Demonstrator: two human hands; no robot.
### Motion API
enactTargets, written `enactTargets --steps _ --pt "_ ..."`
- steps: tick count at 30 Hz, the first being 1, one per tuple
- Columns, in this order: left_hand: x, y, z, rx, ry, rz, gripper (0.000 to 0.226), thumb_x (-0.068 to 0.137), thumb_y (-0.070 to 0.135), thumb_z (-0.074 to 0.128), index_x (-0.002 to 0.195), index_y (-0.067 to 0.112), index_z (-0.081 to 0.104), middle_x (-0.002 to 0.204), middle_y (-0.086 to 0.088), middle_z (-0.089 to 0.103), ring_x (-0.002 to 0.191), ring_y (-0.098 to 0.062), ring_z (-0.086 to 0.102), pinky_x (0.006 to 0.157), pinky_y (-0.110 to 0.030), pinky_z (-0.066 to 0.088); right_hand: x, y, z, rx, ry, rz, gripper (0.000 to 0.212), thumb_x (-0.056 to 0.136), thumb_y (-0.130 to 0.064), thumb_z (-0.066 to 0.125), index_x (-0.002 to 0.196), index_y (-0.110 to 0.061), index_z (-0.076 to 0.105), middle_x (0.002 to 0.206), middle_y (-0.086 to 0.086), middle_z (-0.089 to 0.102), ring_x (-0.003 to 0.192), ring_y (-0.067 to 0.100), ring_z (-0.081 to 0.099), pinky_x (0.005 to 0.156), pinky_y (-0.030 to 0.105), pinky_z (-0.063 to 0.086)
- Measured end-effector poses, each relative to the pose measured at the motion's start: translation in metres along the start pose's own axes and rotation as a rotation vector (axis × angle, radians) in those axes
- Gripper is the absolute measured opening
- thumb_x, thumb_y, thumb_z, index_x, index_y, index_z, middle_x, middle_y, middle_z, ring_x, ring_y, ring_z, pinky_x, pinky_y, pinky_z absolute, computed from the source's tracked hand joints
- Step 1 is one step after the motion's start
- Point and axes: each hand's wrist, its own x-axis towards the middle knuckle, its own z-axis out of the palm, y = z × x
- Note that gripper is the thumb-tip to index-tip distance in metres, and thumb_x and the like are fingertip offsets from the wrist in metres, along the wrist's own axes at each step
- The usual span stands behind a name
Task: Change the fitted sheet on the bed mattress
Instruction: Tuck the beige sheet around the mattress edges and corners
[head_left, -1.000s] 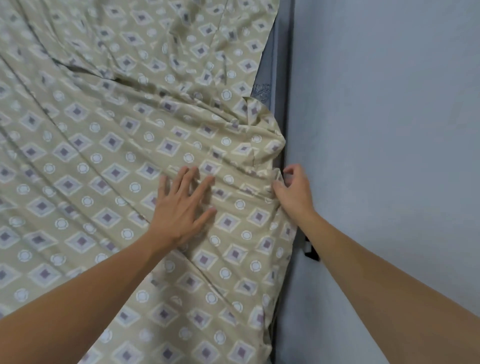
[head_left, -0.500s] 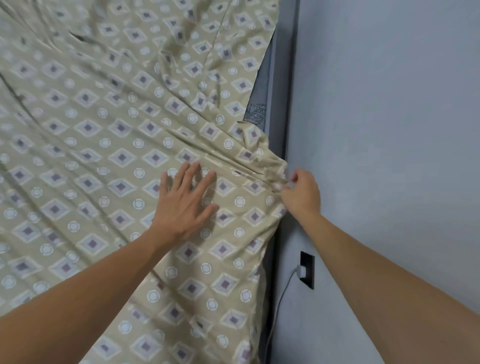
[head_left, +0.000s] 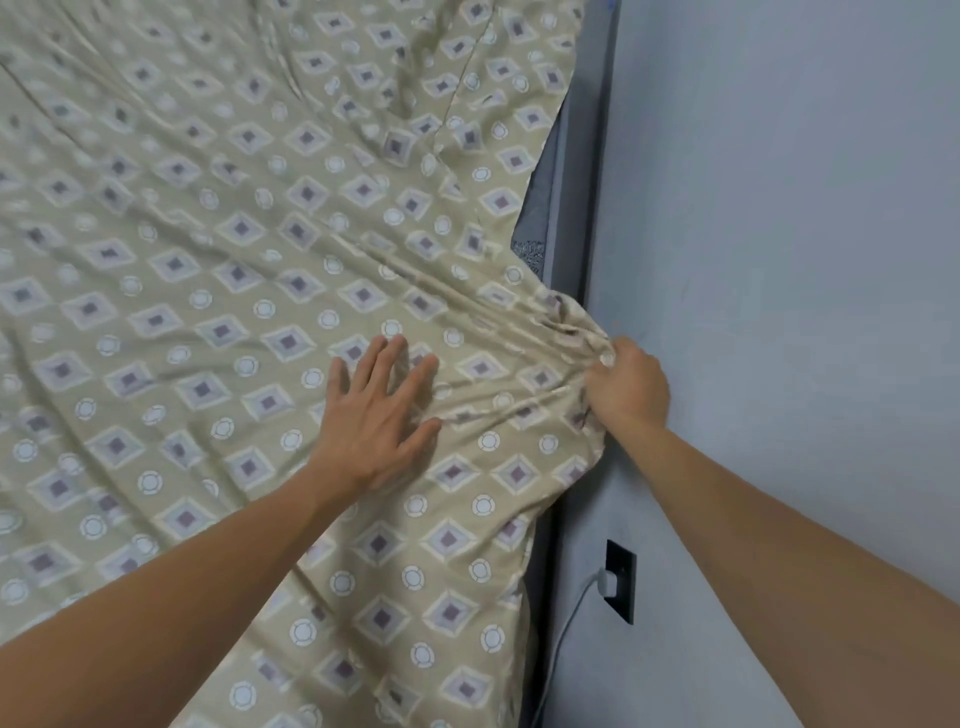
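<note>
A left hand (head_left: 382, 415), fingers spread, pins the sheet (head_left: 218, 270) while the right hand (head_left: 626, 392) grips its bunched edge by the wall (head_left: 779, 208), apparently ready to tuck it over the mattress (head_left: 540, 218) side.

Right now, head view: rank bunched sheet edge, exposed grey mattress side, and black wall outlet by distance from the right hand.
1. Bunched sheet edge: gripped by the right hand, at the wall side.
2. Exposed grey mattress side: above the hand in the picture, along the wall.
3. Black wall outlet: below it, with a white plug.
</note>
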Motion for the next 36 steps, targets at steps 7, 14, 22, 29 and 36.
enactTargets --steps 7,14,22,29,36 --pt "0.014 -0.004 0.006 0.011 -0.011 -0.019 0.08 0.098 0.08 0.011 0.167 0.04 0.006 0.176 -0.007 -0.004 0.162 -0.026 -0.007 0.124 -0.067 0.007 0.029 -0.056 -0.002 0.209 -0.142 -0.233 0.031 0.091 -0.039 0.078 0.108 -0.019 0.063 0.104 0.001 0.067 0.094 0.022 0.063 0.078 0.037 0.051" --pt "0.04 -0.008 -0.005 -0.039 0.034 -0.02 0.076 0.101 0.077 0.018 0.166 0.042 0.003 0.176 -0.006 -0.003 0.161 -0.023 -0.013 0.126 -0.064 -0.001 0.068 -0.045 -0.026 0.104 0.04 -0.007 0.008 0.089 -0.027 0.058 0.088 -0.019 0.055 0.106 0.014 0.067 0.092 0.036 0.064 0.073 0.037 0.049" --pt "0.101 0.001 0.001 -0.083 0.123 -0.18 0.077 0.101 0.077 0.017 0.166 0.041 -0.001 0.176 -0.005 -0.011 0.161 -0.023 -0.017 0.126 -0.064 -0.007 0.101 -0.116 -0.027 0.478 -0.169 -0.117 0.038 0.102 -0.035 0.054 0.077 -0.01 0.068 0.076 0.004 0.067 0.071 0.013 0.057 0.069 0.034 0.044" --pt "0.11 -0.004 0.03 -0.031 0.251 -0.184 0.077 0.101 0.065 0.036 0.167 0.035 0.013 0.176 -0.004 0.003 0.163 -0.024 -0.002 0.126 -0.065 0.006 0.098 -0.14 0.001 0.221 -0.264 -0.155 0.021 0.095 -0.022 0.066 0.112 -0.018 0.054 0.098 0.002 0.065 0.082 0.018 0.059 0.057 0.032 0.041" --pt "0.112 -0.006 0.034 -0.026 0.243 -0.197 0.078 0.098 0.064 0.037 0.167 0.033 0.018 0.176 -0.004 0.005 0.163 -0.026 0.002 0.125 -0.065 0.006 0.108 -0.161 0.017 0.311 -0.189 -0.053 0.022 0.092 -0.01 0.061 0.073 -0.013 0.052 0.073 -0.001 0.049 0.062 0.021 0.045 0.054 0.031 0.034"
